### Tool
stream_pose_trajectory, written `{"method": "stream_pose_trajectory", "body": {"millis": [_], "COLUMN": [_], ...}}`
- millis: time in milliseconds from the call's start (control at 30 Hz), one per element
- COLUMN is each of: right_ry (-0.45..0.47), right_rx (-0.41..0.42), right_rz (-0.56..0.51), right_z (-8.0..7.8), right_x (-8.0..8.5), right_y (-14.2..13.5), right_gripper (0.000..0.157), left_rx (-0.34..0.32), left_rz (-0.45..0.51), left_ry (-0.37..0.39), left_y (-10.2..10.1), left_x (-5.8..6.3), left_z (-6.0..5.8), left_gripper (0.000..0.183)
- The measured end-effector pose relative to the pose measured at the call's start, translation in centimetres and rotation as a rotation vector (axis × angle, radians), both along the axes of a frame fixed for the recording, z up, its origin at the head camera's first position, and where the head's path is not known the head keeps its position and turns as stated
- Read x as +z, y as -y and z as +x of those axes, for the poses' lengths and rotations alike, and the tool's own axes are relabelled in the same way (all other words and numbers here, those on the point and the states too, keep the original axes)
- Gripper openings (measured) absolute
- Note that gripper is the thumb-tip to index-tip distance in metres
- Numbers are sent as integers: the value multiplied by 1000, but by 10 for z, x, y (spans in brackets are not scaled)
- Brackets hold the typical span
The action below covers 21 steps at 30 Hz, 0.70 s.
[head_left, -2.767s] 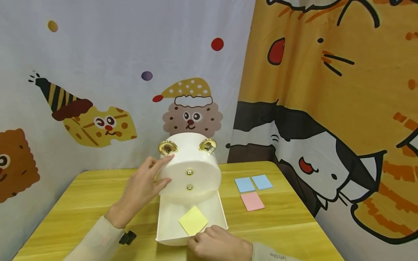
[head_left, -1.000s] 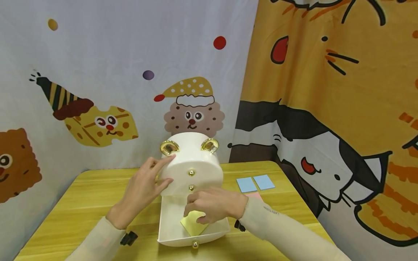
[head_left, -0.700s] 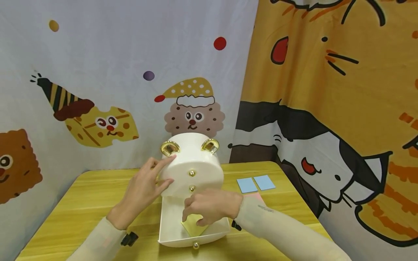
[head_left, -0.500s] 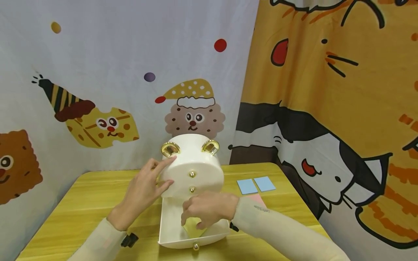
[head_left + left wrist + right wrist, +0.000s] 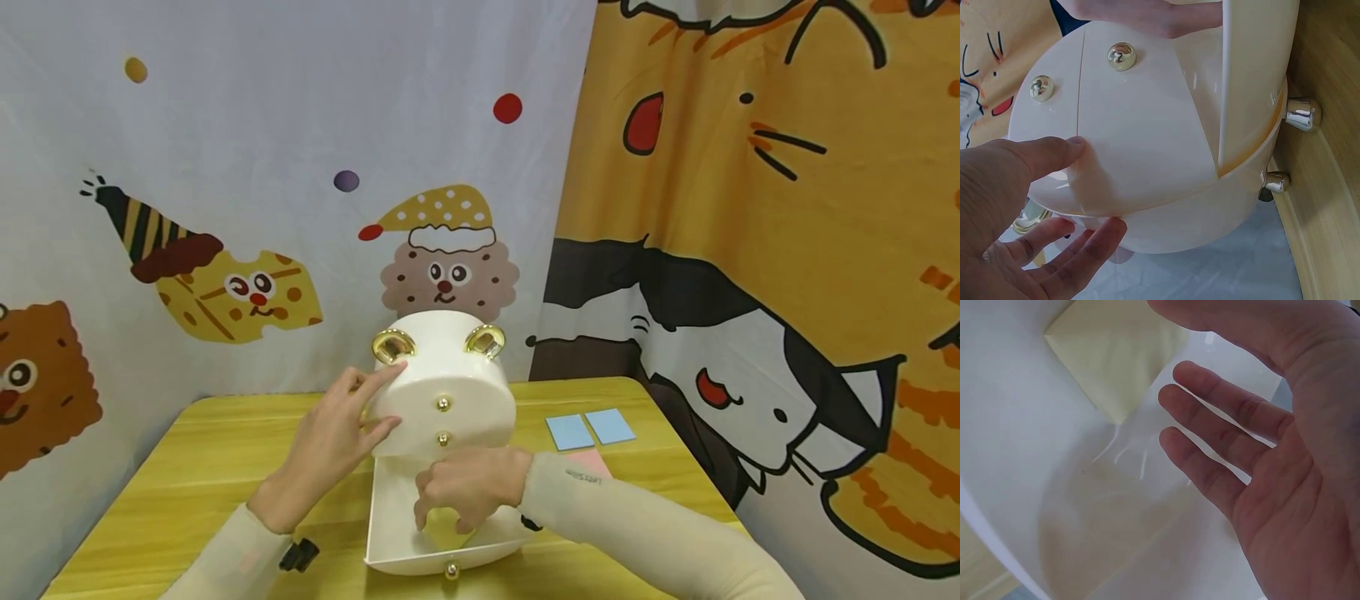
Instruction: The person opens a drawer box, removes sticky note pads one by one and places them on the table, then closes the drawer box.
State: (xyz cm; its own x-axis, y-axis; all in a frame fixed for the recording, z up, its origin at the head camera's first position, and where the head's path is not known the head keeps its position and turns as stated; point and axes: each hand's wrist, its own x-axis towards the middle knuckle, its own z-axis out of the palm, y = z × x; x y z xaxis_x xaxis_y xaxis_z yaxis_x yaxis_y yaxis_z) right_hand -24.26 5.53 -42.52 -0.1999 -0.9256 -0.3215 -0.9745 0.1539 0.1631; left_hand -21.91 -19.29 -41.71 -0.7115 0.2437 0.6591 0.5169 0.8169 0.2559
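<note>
A white rounded drawer box point(image 5: 442, 350) with gold ear-shaped rings and gold knobs stands on the table. Its bottom drawer point(image 5: 390, 546) is pulled out towards me. On the box's left side rests my left hand point(image 5: 326, 437); the left wrist view has the thumb on the front panel point(image 5: 1141, 131) and fingers at the side, holding the rim between them. My right hand point(image 5: 468, 487) reaches down into the drawer over a yellow sticky note point(image 5: 1116, 356). In the right wrist view its fingers are spread and loosely bent, with the thumb beside the note; the index finger is hidden.
To the right of the box lie two blue sticky notes point(image 5: 570, 432) and a pink sticky note point(image 5: 591, 463), partly covered by the right sleeve. The wooden table point(image 5: 225, 467) backs onto a cartoon-printed curtain point(image 5: 247, 125).
From the drawer's front edge my right hand has moved up over the yellow note, then lowered its fingers towards it. My left hand stays on the box.
</note>
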Motion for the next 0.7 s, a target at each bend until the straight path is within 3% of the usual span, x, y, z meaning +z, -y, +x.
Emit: {"method": "stream_pose_trajectory", "body": {"millis": [367, 700], "right_ry": [-10, -16], "right_rx": [-6, -22], "right_rz": [29, 50], "right_z": [-4, -5], "right_x": [-10, -13], "right_y": [2, 4], "right_gripper": [66, 62], "left_rx": [-1, -3], "left_rz": [2, -4], "left_ry": [19, 3], "left_y": [0, 0], "left_x": [1, 1], "left_z": [0, 1], "left_gripper": [86, 86]}}
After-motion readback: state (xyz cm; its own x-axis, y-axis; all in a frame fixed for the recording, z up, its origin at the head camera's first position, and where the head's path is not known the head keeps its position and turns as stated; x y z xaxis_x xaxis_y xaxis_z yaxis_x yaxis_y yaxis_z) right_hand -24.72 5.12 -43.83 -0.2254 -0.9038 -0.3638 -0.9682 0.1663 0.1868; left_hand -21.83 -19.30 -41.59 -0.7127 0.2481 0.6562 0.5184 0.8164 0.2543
